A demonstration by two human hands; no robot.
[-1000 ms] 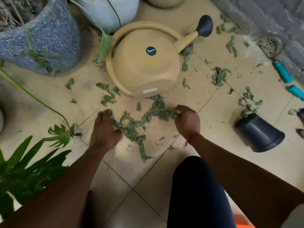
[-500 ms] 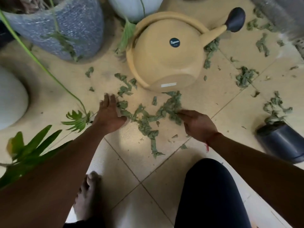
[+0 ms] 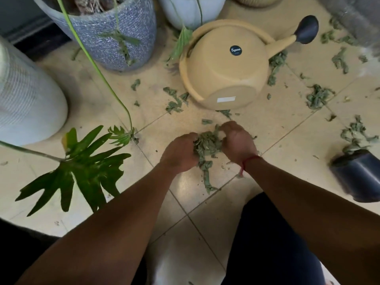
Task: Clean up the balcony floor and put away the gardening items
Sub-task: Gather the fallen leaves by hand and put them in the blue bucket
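Observation:
A bunch of dried green leaves (image 3: 207, 143) is pressed together between my two hands on the beige tiled floor (image 3: 205, 206). My left hand (image 3: 181, 153) cups the bunch from the left and my right hand (image 3: 238, 142) closes on it from the right. A trail of leaves (image 3: 207, 177) hangs down below the bunch. A tan watering can (image 3: 226, 64) with a black spout head lies on its side just beyond my hands. More leaf scraps (image 3: 317, 96) lie scattered to the right and at the left of the can (image 3: 174, 99).
A tipped black plastic pot (image 3: 357, 175) lies at the right with leaves at its mouth. A blue woven planter (image 3: 115, 31) and a white ribbed pot (image 3: 26, 99) stand at the left. A large green plant leaf (image 3: 82, 167) reaches over the floor. My dark-clothed knee (image 3: 273, 243) is below.
My hands have swept inward from either side and gathered the spread-out leaves into one bunch between them. The view has shifted slightly.

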